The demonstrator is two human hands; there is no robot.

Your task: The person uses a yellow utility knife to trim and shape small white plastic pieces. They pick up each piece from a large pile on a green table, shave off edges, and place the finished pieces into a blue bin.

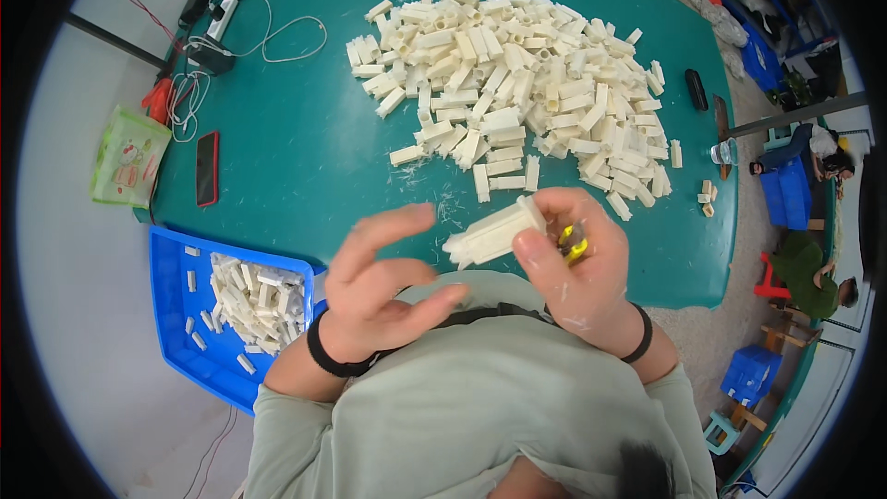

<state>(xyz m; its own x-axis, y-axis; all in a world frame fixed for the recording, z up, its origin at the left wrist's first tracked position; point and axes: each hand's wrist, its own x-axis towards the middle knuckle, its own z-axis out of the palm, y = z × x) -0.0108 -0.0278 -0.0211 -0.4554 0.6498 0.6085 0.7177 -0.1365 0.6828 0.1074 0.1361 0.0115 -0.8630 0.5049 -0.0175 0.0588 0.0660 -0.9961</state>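
Observation:
My right hand (591,282) grips a cream-coloured hollow plastic part (499,233) between thumb and fingers. Its flanged end is at my fingertips, and the ragged end points left. Tucked in the same hand is a small yellow-and-black tool (575,244), mostly hidden by the fingers, so its kind cannot be told. To the left of the part, my left hand (383,291) is open with fingers apart, holding nothing. Beyond both hands, a large heap of similar cream parts (517,74) covers the far middle of the green table (296,166). Thin whitish shavings lie in front of the heap.
At lower left, a blue tray (176,314) contains more cream parts. A phone (207,169), a power strip (222,18) with cables and a green bag (129,157) sit left. Rightward are a black case (696,90), a clear cup (723,152) and, farther off, people seated.

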